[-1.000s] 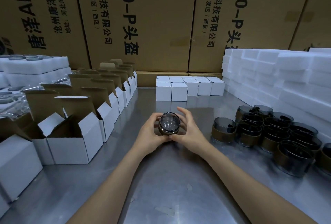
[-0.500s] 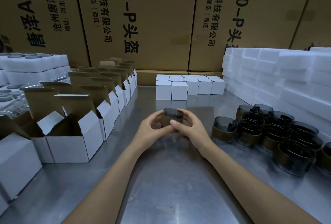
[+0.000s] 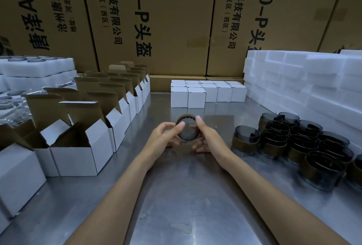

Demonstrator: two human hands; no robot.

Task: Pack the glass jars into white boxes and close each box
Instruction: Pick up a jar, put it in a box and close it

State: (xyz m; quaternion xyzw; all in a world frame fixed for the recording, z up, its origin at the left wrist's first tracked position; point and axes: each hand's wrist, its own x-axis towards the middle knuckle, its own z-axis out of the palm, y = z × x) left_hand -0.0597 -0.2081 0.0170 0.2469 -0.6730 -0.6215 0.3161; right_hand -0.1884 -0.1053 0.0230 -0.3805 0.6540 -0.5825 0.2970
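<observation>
Both bare forearms reach forward from the lower edge and converge toward the middle; the left hand and the right hand face each other, palms turned inward. Each holds one side of a single jar between thumb and curled fingers, raised above the bench; the thumbs lie on top, the lower fingers spread loosely beneath.

Table: brushed metal, dull sheen, smudged. Jars: smoked glossy glass, matt brown bands. Open boxes: white card outside, raw brown inside. Right blocks: white matt foam.
</observation>
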